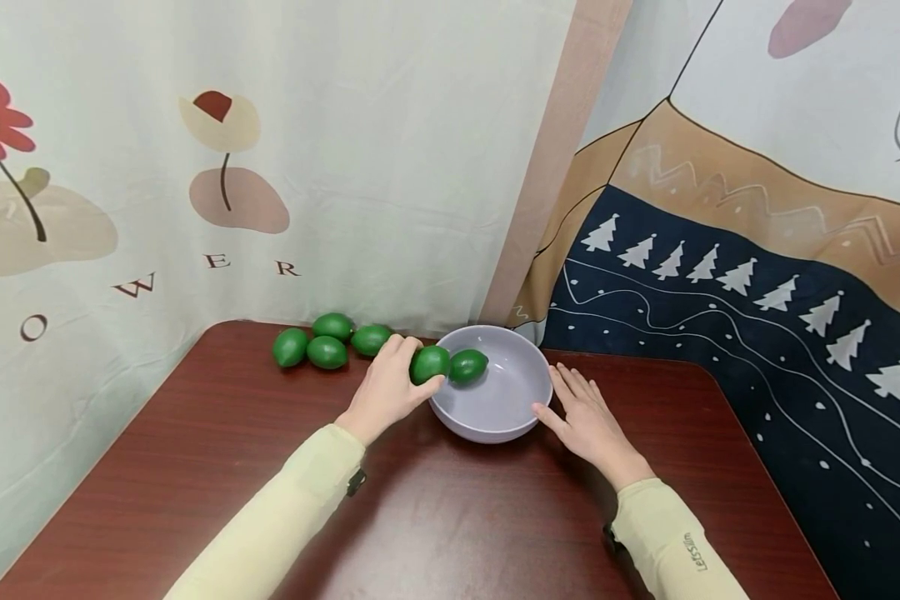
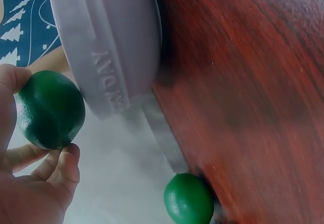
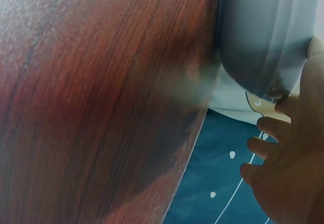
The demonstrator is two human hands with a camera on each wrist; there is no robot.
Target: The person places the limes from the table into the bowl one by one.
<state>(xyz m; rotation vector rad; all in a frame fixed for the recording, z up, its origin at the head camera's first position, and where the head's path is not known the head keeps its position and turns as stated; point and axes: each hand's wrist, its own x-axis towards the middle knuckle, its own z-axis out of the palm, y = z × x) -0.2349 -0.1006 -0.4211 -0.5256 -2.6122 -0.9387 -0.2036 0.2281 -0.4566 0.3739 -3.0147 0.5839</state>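
My left hand (image 1: pixel 388 385) pinches a green lime (image 1: pixel 430 364) between thumb and fingers at the left rim of a pale purple bowl (image 1: pixel 510 408). In the left wrist view, the held lime (image 2: pixel 50 110) appears beside the bowl's outer wall (image 2: pixel 114 42), which bears raised letters. Another lime (image 1: pixel 468 366) is inside the bowl, on its left side. My right hand (image 1: pixel 588 421) touches the bowl's right side, its fingers extended and the thumb at the rim. From the right wrist, the fingers (image 3: pixel 273 128) show near the grey-looking bowl wall (image 3: pixel 268 37).
Several more limes (image 1: pixel 327 352) lie grouped at the back left of the dark red-brown wooden table (image 1: pixel 450 517). A pale curtain (image 1: pixel 390 167) hangs behind the table's back edge. On the right hangs a dark blue cloth (image 1: pixel 720 333) with white trees.
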